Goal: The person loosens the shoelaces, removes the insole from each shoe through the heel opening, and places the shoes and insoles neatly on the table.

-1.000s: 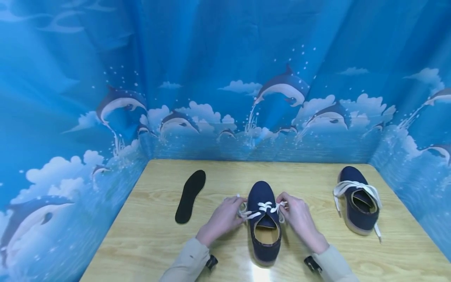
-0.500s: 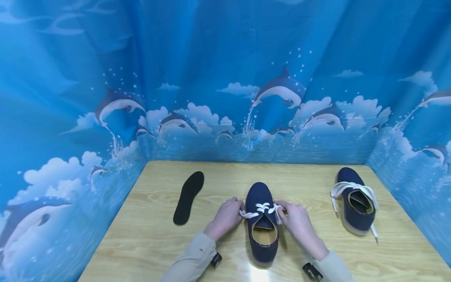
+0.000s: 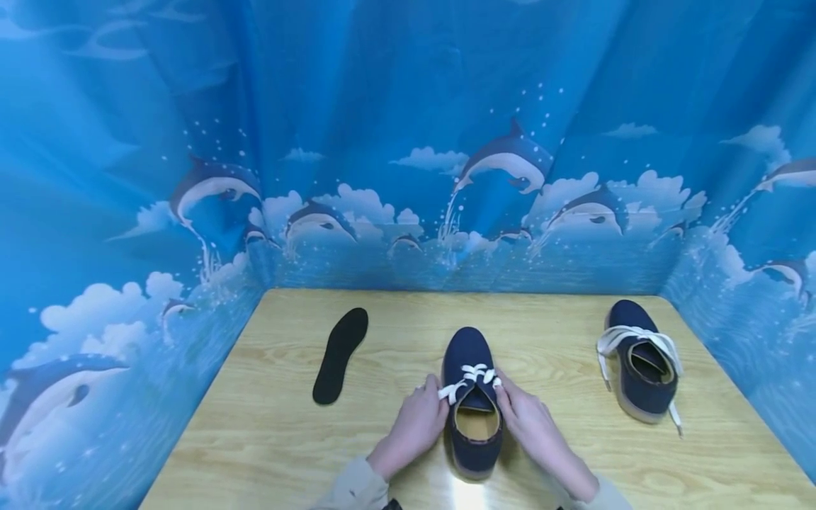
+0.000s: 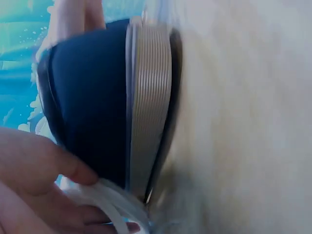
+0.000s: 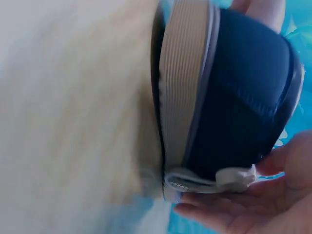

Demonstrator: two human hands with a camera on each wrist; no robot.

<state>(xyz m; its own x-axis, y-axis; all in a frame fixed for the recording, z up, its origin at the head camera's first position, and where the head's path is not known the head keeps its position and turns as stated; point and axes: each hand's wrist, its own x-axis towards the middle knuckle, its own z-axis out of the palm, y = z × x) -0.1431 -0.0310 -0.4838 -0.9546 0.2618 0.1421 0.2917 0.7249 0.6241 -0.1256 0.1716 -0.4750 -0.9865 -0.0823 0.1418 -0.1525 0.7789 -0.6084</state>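
Observation:
A navy canvas shoe (image 3: 468, 350) with a tan, ribbed sole stands toe away from me. White shoelace (image 3: 477, 373) crosses its front, and the pale inside shows at the opening. At the shoe's left side my left hand (image 3: 418, 418) holds the lace end; in the left wrist view the white lace (image 4: 114, 197) runs between thumb and fingers. My right hand (image 3: 529, 421) is against the right side, thumb and fingers around the lace there. The right wrist view shows that lace (image 5: 209, 181) lying along the side of the shoe, fingertips close to the sole.
A black insole (image 3: 341, 356) lies at the left on the wooden table (image 3: 274, 432). A second navy shoe (image 3: 644, 375), with loose white laces, stands at the right. Blue dolphin-print curtain (image 3: 357, 142) encloses the back and sides.
Both hands have come in closer against the shoe's sides, and the lace loops that stuck out beside it are now mostly hidden by the hands. The insole and second shoe stay put.

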